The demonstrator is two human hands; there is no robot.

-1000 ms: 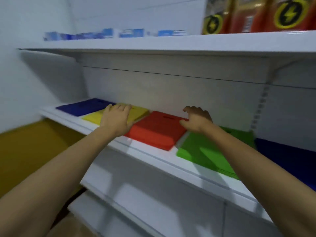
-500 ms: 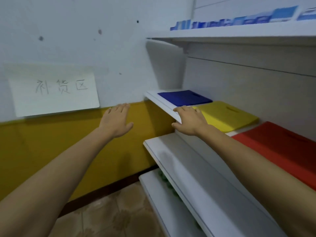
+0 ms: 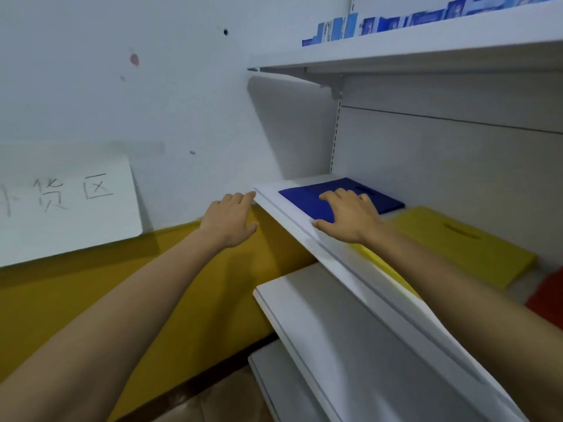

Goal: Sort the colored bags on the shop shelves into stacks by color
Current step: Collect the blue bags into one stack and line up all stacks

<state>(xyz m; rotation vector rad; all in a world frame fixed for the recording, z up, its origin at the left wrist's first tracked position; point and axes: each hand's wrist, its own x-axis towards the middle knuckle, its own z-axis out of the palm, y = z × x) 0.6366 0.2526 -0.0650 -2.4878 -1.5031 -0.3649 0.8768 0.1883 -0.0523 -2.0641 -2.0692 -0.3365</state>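
Note:
A flat blue bag (image 3: 307,196) lies at the left end of the white middle shelf (image 3: 283,208). My right hand (image 3: 347,214) rests on its near right part with fingers spread flat. To the right lies a yellow bag (image 3: 457,242), and a corner of a red bag (image 3: 548,296) shows at the right edge. My left hand (image 3: 230,219) hovers open in the air just left of the shelf's end, fingertips near its corner, holding nothing.
A lower white shelf (image 3: 350,330) juts out below. The top shelf (image 3: 426,47) carries several small blue packets. On the left wall hangs a white paper sign (image 3: 67,205) above a yellow band. Tiled floor shows at the bottom.
The view has swung left from the red and green bags to the shelf's left end. My right hand moved from the shelf's front edge onto the blue bag; my left hand neared the shelf corner.

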